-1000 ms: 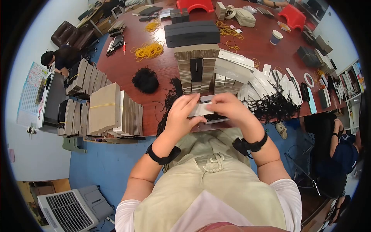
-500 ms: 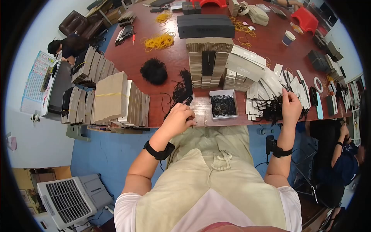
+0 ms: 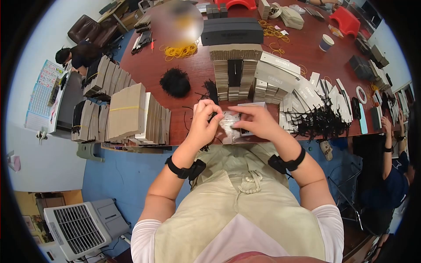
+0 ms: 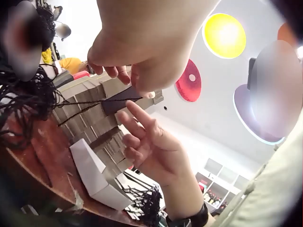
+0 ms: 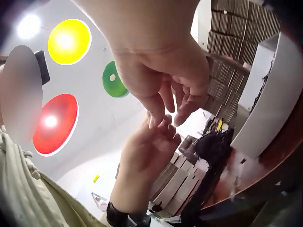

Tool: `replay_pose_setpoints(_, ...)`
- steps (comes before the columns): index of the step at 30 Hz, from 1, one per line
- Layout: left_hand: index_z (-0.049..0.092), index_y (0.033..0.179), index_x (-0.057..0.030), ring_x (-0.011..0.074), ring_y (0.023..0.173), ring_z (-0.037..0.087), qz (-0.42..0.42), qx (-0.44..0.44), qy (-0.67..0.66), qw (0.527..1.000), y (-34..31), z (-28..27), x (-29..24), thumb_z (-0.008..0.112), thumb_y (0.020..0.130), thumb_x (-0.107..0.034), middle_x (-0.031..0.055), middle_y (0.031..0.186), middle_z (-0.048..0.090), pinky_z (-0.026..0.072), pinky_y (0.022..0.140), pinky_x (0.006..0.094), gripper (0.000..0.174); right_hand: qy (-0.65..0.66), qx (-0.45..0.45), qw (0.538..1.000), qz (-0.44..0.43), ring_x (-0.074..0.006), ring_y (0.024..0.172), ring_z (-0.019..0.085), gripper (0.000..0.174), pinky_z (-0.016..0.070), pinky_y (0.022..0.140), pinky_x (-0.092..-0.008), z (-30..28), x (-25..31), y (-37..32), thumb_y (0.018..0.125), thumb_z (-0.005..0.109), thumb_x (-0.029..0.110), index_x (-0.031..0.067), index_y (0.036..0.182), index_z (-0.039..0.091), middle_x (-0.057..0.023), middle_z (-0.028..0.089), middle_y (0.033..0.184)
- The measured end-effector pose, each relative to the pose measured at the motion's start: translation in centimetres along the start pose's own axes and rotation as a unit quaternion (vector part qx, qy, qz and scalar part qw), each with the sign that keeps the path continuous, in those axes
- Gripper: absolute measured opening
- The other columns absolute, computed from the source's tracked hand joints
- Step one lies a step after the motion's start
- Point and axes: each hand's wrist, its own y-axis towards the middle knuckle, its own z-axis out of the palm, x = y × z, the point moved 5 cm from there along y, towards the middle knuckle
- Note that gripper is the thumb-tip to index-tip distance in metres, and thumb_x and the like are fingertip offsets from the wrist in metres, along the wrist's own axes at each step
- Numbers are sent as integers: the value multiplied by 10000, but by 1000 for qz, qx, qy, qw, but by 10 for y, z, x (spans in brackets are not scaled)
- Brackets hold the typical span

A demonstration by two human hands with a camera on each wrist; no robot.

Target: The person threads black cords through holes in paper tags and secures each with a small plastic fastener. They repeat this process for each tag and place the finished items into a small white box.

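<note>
My left hand (image 3: pixel 204 125) is near the table's front edge, thumb and fingertips pinching a thin black cord (image 4: pixel 85 102), which trails toward a heap of black cords (image 4: pixel 23 101) in the left wrist view. My right hand (image 3: pixel 261 122) faces it with loosely spread fingers, the fingertips close to the left hand's. Nothing shows between the right fingers in the left wrist view. Beneath the right hand is a small white open box (image 4: pixel 97 182), partly hidden by it in the head view. A black cord bundle (image 3: pixel 210 90) lies just beyond the left hand.
Stacked grey-brown card pieces (image 3: pixel 247 72) stand behind the hands, more stacks (image 3: pixel 127 111) at left. White printed tags (image 3: pixel 302 94) with black cords (image 3: pixel 322 120) spread at right. A black fuzzy bundle (image 3: pixel 175 82), yellow rubber bands (image 3: pixel 180 51) and a paper cup (image 3: pixel 326 42) lie farther back.
A second ago both hands held a white piece over the box. Then the right hand was at the tags' cords on the right; it has come back left to face the left hand, covering the box.
</note>
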Motion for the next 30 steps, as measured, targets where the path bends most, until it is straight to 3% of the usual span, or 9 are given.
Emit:
replay_pose_setpoints(4, 553, 806, -47, 199, 900, 464, 28, -18, 2, 999, 10, -3, -8, 634, 799, -103, 54, 911, 488, 369, 824, 301, 99, 195, 2, 980, 48, -94, 694, 600, 297, 496, 646, -225, 24, -1, 22, 777, 665, 29, -27, 1064, 611, -74, 651, 863)
replay_pose_setpoints(7, 582, 823, -44, 159, 770, 503, -115, -78, -110, 984, 3, -7, 18, 587, 872, -244, 57, 869, 533, 422, 693, 266, 205, 232, -37, 971, 46, -107, 690, 615, 193, 512, 659, -229, 19, 2, 28, 810, 631, 25, -53, 985, 617, -89, 657, 839)
replay_pose_setpoints(8, 587, 823, -39, 145, 762, 520, -199, 3, -178, 964, -1, -1, 30, 548, 889, -306, 56, 875, 548, 428, 673, 251, 278, 224, -55, 972, 33, -111, 692, 619, 157, 517, 666, -230, 15, 4, 29, 820, 618, 17, -61, 956, 619, -92, 656, 830)
replay_pose_setpoints(11, 594, 876, -10, 161, 835, 590, -394, 230, -369, 810, -20, 17, 42, 365, 938, -501, 80, 923, 610, 477, 695, 269, 545, 197, -62, 978, -19, -126, 770, 622, 134, 510, 707, -254, 10, 15, 26, 841, 596, 31, -49, 941, 633, -93, 659, 856)
replay_pose_setpoints(15, 555, 982, -19, 208, 880, 597, -445, 57, -642, 622, -11, 27, 45, 409, 960, -327, 101, 928, 624, 473, 791, 368, 341, 144, 128, 980, -40, -88, 747, 583, 141, 475, 695, -247, 34, 37, 3, 852, 607, 121, -2, 905, 654, -45, 661, 823)
replay_pose_setpoints(18, 525, 881, -48, 159, 708, 523, -376, 66, -755, 533, 6, 12, 58, 437, 954, -241, 51, 771, 549, 463, 684, 302, 225, 80, 299, 951, 6, -73, 729, 583, 181, 475, 693, -249, 47, 30, -18, 854, 612, 181, 9, 894, 653, -31, 665, 787)
replay_pose_setpoints(23, 523, 910, -38, 75, 543, 370, -348, 38, -652, 673, 13, -7, 48, 429, 963, -221, -12, 635, 438, 315, 500, 209, 212, 107, 443, 889, 40, -103, 726, 622, 190, 489, 622, -239, 36, 7, -35, 857, 609, 140, -7, 960, 669, -66, 678, 852)
replay_pose_setpoints(26, 543, 943, -34, 19, 487, 287, -258, 83, -462, 844, 10, 0, 15, 426, 967, -216, -63, 563, 351, 224, 456, 173, 218, 200, 105, 960, 168, -93, 742, 601, 215, 461, 589, -230, 11, -7, -15, 859, 602, 162, -22, 945, 670, -90, 667, 930)
replay_pose_setpoints(30, 573, 969, -37, 22, 543, 333, -162, 152, -353, 909, 3, 13, -13, 421, 970, -199, -66, 625, 396, 274, 487, 183, 222, 223, -48, 971, 70, -79, 767, 552, 237, 409, 622, -224, -4, 6, 2, 868, 581, 190, -23, 926, 669, -108, 638, 1008)
